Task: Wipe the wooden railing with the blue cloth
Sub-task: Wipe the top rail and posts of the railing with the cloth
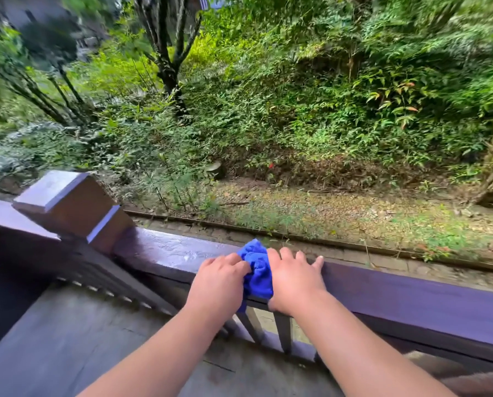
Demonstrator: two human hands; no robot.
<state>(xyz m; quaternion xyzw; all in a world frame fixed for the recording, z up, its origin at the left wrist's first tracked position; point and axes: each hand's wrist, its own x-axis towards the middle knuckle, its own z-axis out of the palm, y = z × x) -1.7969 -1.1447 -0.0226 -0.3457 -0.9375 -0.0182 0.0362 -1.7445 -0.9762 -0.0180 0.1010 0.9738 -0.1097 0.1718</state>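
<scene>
The dark wooden railing (397,293) runs from a corner post at the left down to the right edge. A bunched blue cloth (257,267) lies over the top of the rail near the middle. My left hand (219,279) grips the cloth's left side with curled fingers. My right hand (292,277) lies flat on the rail, pressing against the cloth's right side, fingers spread over the far edge. The rail's top to the left of the cloth looks wet and shiny.
A square-capped corner post (70,204) stands at the left, with a second rail going off left. Thin balusters (284,330) hang under the rail. Grey floor planks (96,339) lie below. Beyond the rail are a path, bushes and trees.
</scene>
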